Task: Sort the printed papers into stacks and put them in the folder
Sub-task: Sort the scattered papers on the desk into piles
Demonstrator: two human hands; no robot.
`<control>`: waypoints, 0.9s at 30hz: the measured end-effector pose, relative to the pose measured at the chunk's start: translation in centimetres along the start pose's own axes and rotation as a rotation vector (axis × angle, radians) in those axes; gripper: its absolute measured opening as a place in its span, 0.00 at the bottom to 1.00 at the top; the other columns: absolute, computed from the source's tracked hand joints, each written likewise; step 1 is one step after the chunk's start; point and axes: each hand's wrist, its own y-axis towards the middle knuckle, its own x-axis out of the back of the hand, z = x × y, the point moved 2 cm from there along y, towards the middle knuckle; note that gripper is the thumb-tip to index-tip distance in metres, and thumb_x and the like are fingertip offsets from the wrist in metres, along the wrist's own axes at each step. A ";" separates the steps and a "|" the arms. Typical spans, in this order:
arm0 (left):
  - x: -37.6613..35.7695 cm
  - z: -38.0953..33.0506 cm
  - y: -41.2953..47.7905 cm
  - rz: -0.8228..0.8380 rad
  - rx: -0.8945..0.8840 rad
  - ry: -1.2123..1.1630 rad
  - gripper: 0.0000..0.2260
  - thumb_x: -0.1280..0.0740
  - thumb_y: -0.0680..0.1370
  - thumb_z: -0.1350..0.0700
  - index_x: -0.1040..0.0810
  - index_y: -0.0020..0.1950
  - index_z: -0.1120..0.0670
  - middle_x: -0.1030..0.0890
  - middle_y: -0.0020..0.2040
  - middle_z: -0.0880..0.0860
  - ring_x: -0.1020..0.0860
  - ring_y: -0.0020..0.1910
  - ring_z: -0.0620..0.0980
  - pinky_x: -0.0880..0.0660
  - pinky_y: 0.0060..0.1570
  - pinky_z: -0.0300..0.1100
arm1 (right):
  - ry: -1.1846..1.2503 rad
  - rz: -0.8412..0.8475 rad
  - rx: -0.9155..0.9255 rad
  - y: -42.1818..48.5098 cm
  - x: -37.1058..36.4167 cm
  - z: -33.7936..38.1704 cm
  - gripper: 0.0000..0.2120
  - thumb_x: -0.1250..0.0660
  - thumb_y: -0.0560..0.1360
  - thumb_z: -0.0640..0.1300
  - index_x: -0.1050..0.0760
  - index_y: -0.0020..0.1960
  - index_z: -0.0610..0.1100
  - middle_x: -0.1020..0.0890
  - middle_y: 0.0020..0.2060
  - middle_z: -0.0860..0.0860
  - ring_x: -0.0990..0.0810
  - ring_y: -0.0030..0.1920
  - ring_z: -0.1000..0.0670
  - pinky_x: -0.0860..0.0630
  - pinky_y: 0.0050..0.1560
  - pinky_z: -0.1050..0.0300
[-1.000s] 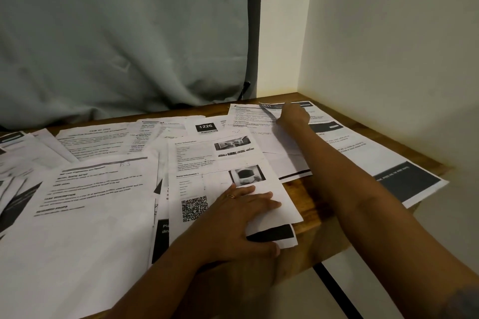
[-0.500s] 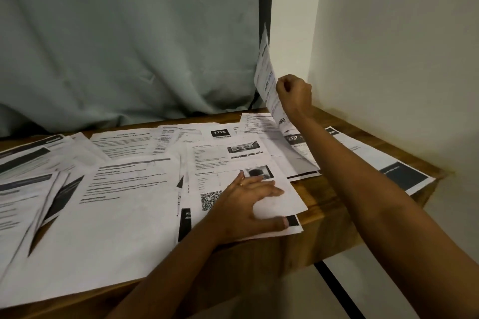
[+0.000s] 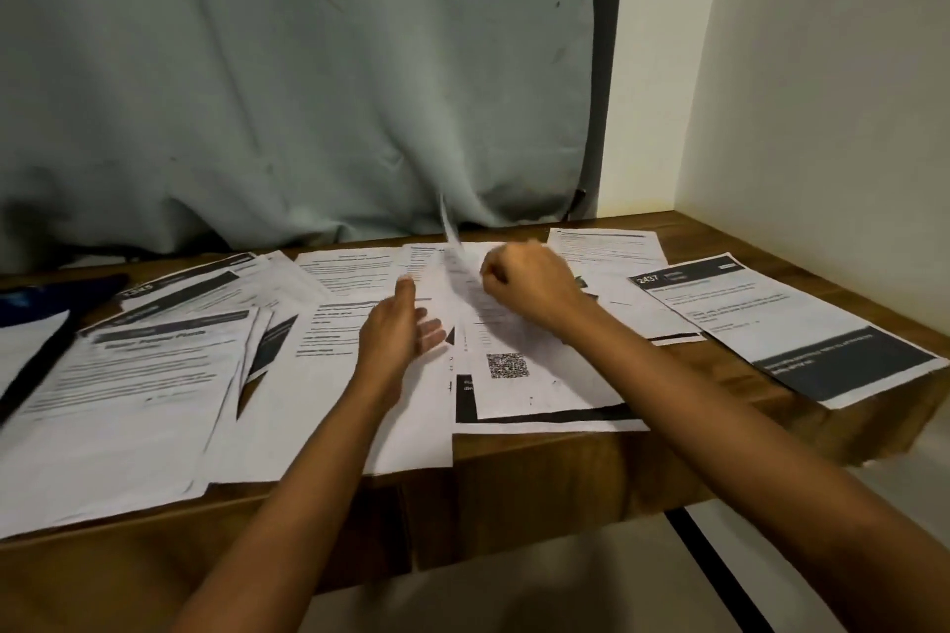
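A single printed sheet [image 3: 454, 246] is pinched in the curled fingers of the right hand [image 3: 529, 290] and is held tilted up, edge-on and blurred, above the QR-code page [image 3: 545, 388]. The left hand [image 3: 398, 329] is held open just beside it, thumb raised and fingers loosely extended. The other printed papers [image 3: 149, 375] are spread in overlapping layers across the wooden table [image 3: 540, 470], and the sheet headed 2437 [image 3: 771, 319] lies at the right edge.

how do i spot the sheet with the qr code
Start at the wooden table and follow its near edge to the middle. The sheet lies there, just nearer than the right hand, which pinches another sheet, atop a black-edged page. It alone shows a square QR code.
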 end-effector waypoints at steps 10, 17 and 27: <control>1.4 3.0 1.4 -0.058 -0.040 0.300 0.06 0.30 0.72 0.57 0.19 0.38 0.59 0.16 0.38 0.53 0.17 0.41 0.53 0.19 0.49 0.51 | 0.349 0.233 -0.170 -4.6 -3.1 0.5 0.08 0.34 0.77 0.46 0.20 0.53 0.44 0.18 0.45 0.51 0.21 0.42 0.54 0.25 0.43 0.63; 1.4 3.4 2.0 -0.069 -0.097 0.365 0.03 0.29 0.69 0.61 0.19 0.41 0.59 0.17 0.43 0.51 0.20 0.43 0.48 0.23 0.40 0.37 | 0.020 0.299 -0.456 -2.0 -3.3 -8.4 0.23 0.32 0.75 0.51 0.30 0.65 0.40 0.24 0.61 0.42 0.25 0.59 0.42 0.26 0.60 0.47; 1.0 3.9 2.4 -0.009 -0.052 0.191 0.05 0.30 0.67 0.64 0.20 0.42 0.61 0.15 0.42 0.53 0.17 0.43 0.53 0.20 0.44 0.47 | 0.089 0.365 -0.508 -0.7 -3.0 -9.6 0.24 0.26 0.70 0.50 0.27 0.60 0.39 0.22 0.57 0.43 0.25 0.57 0.43 0.26 0.59 0.49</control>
